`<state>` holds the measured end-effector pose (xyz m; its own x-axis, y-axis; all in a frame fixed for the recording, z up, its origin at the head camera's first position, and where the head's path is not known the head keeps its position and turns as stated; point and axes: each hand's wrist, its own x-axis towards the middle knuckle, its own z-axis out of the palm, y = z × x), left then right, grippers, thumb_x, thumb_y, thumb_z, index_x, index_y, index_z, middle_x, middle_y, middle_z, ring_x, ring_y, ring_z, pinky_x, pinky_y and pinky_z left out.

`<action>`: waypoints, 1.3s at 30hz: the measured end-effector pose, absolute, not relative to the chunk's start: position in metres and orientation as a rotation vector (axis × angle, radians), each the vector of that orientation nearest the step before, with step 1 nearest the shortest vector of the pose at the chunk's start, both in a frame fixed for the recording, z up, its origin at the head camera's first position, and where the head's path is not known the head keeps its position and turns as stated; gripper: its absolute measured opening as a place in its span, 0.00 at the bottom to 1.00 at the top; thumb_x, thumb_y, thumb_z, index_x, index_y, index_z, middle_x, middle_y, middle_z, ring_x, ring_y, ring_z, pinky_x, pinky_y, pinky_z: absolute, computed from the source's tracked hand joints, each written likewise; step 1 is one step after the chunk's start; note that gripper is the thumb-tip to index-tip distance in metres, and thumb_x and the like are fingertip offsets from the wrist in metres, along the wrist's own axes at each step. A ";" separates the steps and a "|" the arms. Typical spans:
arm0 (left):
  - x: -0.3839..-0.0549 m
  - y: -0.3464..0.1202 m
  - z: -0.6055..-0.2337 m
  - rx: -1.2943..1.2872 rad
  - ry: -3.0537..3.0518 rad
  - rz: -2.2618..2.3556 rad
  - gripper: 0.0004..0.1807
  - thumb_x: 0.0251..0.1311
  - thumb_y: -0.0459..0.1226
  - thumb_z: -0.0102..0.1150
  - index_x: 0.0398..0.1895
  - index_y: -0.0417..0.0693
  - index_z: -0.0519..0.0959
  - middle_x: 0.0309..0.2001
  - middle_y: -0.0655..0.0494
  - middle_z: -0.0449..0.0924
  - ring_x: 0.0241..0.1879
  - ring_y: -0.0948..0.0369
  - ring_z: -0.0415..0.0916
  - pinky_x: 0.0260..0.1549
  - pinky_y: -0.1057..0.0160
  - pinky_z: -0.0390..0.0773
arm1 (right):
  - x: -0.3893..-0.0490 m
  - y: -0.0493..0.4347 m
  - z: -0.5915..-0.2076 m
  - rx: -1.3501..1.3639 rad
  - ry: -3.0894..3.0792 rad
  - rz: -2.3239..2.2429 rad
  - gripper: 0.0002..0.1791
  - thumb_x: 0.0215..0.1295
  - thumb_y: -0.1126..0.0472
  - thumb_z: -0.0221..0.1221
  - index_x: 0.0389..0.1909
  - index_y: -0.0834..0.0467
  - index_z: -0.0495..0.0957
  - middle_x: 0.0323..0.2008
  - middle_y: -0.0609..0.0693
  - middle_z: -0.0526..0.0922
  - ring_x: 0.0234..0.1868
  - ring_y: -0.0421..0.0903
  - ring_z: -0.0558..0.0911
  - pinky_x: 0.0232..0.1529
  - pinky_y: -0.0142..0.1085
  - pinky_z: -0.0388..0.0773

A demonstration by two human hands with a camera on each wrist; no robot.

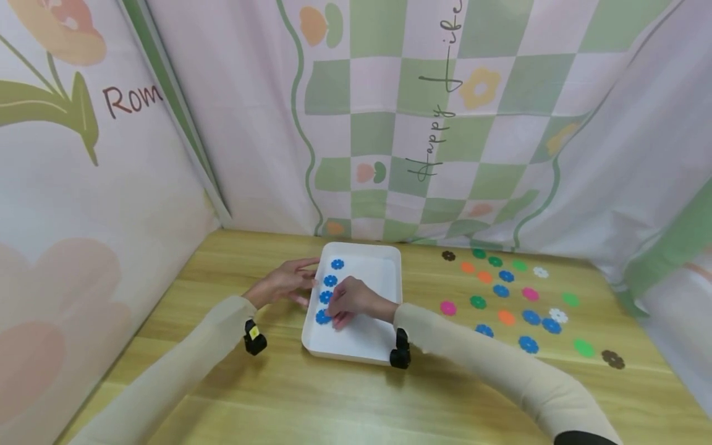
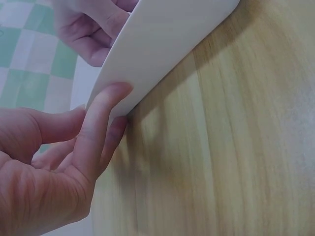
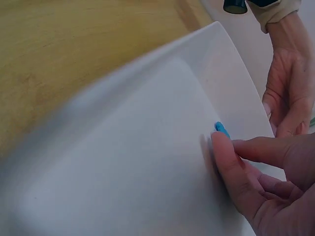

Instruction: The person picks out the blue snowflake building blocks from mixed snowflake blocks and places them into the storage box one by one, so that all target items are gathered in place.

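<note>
A white tray (image 1: 358,340) lies on the wooden table. Along its left side runs a row of several blue flower-shaped discs (image 1: 337,264). My right hand (image 1: 356,299) is over the tray and pinches the blue disc at the near end of that row (image 1: 322,317). In the right wrist view a bit of this blue disc (image 3: 222,129) sticks out past the fingertips; the rest is hidden. My left hand (image 1: 283,283) is at the tray's left side with its fingers spread. In the left wrist view, the left hand's fingers (image 2: 93,128) rest against the tray's outer wall (image 2: 147,49).
Right of the tray, loose flower-shaped discs are scattered over the table: blue (image 1: 528,344), orange (image 1: 506,317), pink (image 1: 448,308), green (image 1: 478,302), white (image 1: 541,272) and brown (image 1: 613,359). A printed curtain (image 1: 378,136) hangs behind the table, with another fabric wall on the left.
</note>
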<state>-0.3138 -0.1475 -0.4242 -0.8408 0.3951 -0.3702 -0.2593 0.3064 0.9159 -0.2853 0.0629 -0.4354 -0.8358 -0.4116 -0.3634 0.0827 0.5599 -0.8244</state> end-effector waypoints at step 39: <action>-0.312 -0.148 -0.429 0.174 1.993 1.616 0.38 0.76 0.28 0.54 0.84 0.46 0.53 0.78 0.32 0.61 0.60 0.41 0.82 0.44 0.55 0.92 | -0.307 0.259 -0.404 -0.390 2.562 -1.442 0.20 0.75 0.61 0.62 0.58 0.73 0.75 0.47 0.67 0.83 0.41 0.52 0.84 0.43 0.45 0.91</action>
<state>-0.3122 -0.1484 -0.4289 -0.8336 0.4355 -0.3398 -0.2424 0.2644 0.9334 -0.3067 0.2589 -0.4040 -0.9502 -0.3107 -0.0248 -0.1400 0.4966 -0.8566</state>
